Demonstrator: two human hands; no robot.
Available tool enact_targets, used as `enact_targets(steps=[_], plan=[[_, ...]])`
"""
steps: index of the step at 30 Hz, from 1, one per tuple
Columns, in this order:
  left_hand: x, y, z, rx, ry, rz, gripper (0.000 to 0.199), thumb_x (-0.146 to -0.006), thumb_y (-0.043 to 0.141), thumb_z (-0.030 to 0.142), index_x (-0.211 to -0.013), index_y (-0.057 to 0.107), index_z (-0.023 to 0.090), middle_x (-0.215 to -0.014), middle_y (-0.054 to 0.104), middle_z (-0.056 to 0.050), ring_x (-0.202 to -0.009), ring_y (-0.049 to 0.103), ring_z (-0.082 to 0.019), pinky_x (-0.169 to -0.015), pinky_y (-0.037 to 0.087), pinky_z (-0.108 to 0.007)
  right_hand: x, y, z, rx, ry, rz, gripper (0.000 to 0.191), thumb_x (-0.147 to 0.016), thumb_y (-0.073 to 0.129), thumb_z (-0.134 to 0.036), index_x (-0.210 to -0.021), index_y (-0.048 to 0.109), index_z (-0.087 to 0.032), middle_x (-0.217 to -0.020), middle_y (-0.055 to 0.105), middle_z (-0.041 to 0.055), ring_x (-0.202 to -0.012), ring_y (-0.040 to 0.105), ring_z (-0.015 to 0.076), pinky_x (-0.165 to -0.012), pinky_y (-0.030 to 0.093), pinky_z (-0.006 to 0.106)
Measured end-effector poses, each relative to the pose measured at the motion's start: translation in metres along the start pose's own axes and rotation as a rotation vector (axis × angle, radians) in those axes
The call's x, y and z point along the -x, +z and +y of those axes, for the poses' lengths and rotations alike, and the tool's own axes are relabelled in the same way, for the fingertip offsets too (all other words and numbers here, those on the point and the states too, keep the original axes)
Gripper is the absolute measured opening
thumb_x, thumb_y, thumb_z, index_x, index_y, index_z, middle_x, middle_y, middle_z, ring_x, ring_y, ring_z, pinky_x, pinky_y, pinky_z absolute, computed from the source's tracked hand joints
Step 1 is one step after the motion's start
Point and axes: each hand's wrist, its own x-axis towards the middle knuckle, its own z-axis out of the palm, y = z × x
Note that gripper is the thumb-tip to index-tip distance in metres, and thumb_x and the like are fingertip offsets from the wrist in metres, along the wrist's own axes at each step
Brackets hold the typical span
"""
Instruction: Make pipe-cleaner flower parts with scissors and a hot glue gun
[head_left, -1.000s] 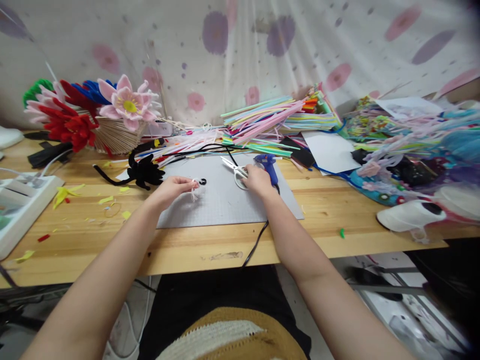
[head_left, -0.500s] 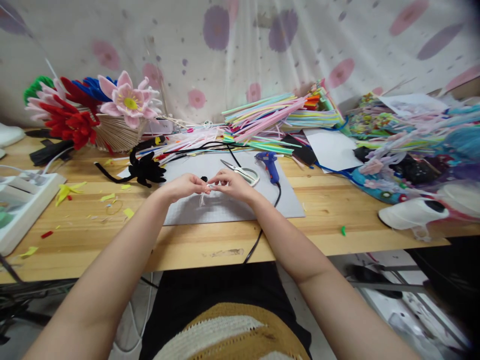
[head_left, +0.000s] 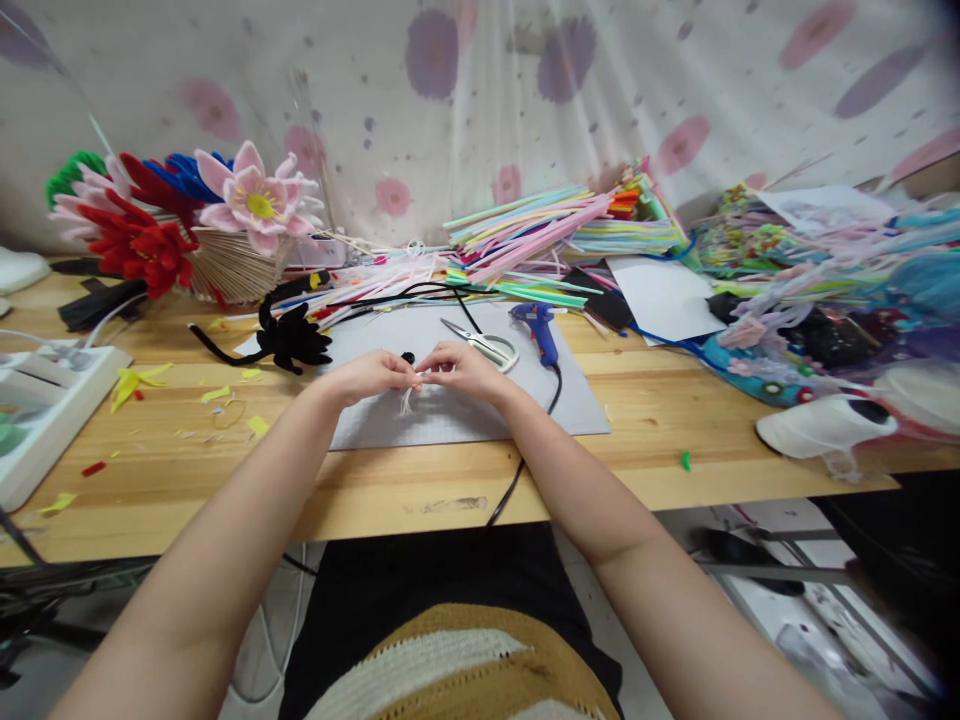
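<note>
Over the grey mat (head_left: 472, 425), my left hand (head_left: 382, 374) and my right hand (head_left: 457, 370) meet fingertip to fingertip. Both are closed in a pinch on a small bunch of thin white strands (head_left: 406, 402), whose loose ends hang below the fingers. The upper part of the bunch is hidden by the fingertips. Just behind the hands a small black piece (head_left: 407, 357) shows. Scissors (head_left: 484, 345) with pale handles lie open on the mat beyond my right hand, beside a blue glue gun (head_left: 536, 330). A black fuzzy flower (head_left: 292, 338) with a stem lies left of my left hand.
Pipe-cleaner flowers (head_left: 259, 205) stand at the back left, and bundled pastel pipe cleaners (head_left: 525, 235) at the back. A white power strip (head_left: 60, 420) sits at left, a white device (head_left: 825, 425) at right. Yellow scraps (head_left: 257, 426) dot the table. The glue gun's cord crosses the front edge.
My fingertips have closed in slightly around the white strands, and less of the white shows between them. Everything else on the table stays put.
</note>
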Motion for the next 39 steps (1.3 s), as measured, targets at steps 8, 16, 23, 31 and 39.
enact_targets(steps=[8,16,23,31,39], plan=[[-0.002,0.003,-0.004,0.103,-0.006,0.045,0.024,-0.061,0.066,0.039,-0.068,0.070,0.016,-0.062,0.059,-0.001,-0.057,0.041,-0.009,-0.057,0.030,-0.023,-0.002,0.004,0.003,-0.215,0.171,0.062,0.021,-0.063,0.068,-0.033,-0.066,0.064,-0.013,-0.063,0.056,-0.0004,-0.060,0.046,0.0086,-0.058,0.033,0.024],[-0.008,0.012,-0.006,0.247,-0.049,0.195,0.016,-0.054,0.067,0.030,-0.062,0.070,0.016,-0.074,0.065,-0.005,-0.066,0.049,-0.012,-0.061,0.033,-0.025,-0.002,0.003,0.005,-0.408,0.357,0.023,0.030,-0.058,0.069,-0.038,-0.070,0.064,-0.011,-0.060,0.054,-0.0027,-0.057,0.040,0.0065,-0.056,0.026,0.023],[-0.010,0.021,-0.006,0.402,-0.085,0.288,0.013,-0.051,0.066,0.026,-0.058,0.069,0.015,-0.073,0.065,-0.006,-0.072,0.050,-0.013,-0.060,0.033,-0.025,0.001,0.002,0.005,-0.386,0.392,-0.017,0.035,-0.061,0.066,-0.042,-0.077,0.065,-0.010,-0.057,0.050,-0.0039,-0.051,0.033,0.0051,-0.051,0.020,0.024],[-0.009,0.027,0.000,0.270,-0.077,0.348,0.013,-0.052,0.061,0.026,-0.055,0.067,0.016,-0.066,0.063,-0.005,-0.066,0.048,-0.013,-0.062,0.032,-0.027,0.001,0.003,0.007,-0.345,0.339,-0.005,0.033,-0.063,0.065,-0.036,-0.082,0.067,-0.009,-0.066,0.058,0.0002,-0.058,0.041,0.0072,-0.055,0.028,0.023],[-0.005,0.014,0.004,-0.050,-0.081,0.291,0.016,-0.053,0.060,0.031,-0.057,0.068,0.018,-0.060,0.059,-0.001,-0.060,0.045,-0.014,-0.056,0.030,-0.027,0.000,-0.004,-0.001,-0.120,0.110,-0.041,0.025,-0.076,0.056,-0.031,-0.086,0.069,-0.014,-0.085,0.064,0.0051,-0.079,0.053,0.0130,-0.073,0.038,0.025]])
